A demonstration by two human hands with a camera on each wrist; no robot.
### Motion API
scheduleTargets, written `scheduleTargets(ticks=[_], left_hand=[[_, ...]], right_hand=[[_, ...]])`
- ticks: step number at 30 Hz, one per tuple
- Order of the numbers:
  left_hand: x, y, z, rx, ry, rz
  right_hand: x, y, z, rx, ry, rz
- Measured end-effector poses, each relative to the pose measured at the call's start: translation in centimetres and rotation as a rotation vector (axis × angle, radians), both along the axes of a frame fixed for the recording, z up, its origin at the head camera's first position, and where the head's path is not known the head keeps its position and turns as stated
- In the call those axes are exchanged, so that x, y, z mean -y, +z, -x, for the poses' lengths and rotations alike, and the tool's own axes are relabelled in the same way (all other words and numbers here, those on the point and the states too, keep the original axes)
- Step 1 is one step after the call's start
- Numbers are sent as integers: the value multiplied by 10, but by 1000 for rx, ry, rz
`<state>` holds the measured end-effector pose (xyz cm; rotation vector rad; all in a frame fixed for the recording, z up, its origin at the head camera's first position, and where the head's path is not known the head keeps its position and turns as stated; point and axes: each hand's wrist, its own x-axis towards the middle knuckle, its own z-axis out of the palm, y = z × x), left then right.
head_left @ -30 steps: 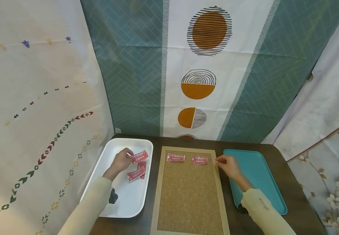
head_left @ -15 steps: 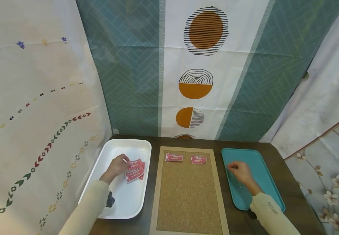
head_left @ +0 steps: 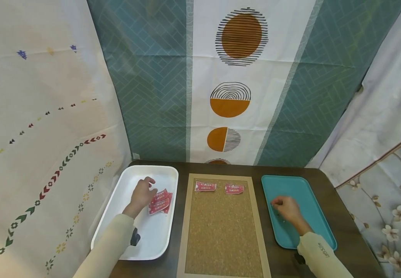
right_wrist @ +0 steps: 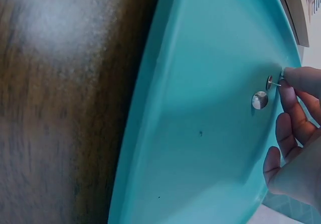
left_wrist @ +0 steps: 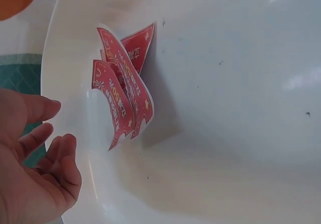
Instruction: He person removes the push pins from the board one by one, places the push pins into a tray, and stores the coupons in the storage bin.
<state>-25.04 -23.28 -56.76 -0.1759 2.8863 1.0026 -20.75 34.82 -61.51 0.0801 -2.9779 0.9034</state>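
The left hand (head_left: 142,196), fingers parted, holds nothing beside overlapping red coupons (head_left: 160,202) in a white tray (head_left: 149,245); centrally, a corkboard (head_left: 224,231) bears two further coupons (head_left: 205,187); the right hand (head_left: 288,209) pinches a thumbtack (right_wrist: 282,73) in a teal tray (head_left: 302,189).

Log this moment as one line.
left hand: empty, beside coupons in white tray | right hand: pinching at thumbtacks in teal tray | corkboard: two more coupons

Five coupons (head_left: 205,187), two hands (head_left: 142,195), two-plus thumbtacks (right_wrist: 259,100), two trays (head_left: 151,243), one corkboard (head_left: 222,231)
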Motion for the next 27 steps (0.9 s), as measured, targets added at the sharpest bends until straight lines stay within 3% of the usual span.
scheduleTargets(ticks=[8, 12, 17, 27], left_hand=[[-13, 2, 4, -89, 10, -61], [-24, 5, 0, -147, -6, -106], [-45, 8, 2, -200, -55, -133], [-72, 13, 5, -240, -142, -164]], right_hand=[[2, 5, 0, 14, -29, -29], [11, 9, 6, -7, -44, -54], [40, 19, 18, -57, -15, -59], [104, 28, 35, -116, 43, 70]])
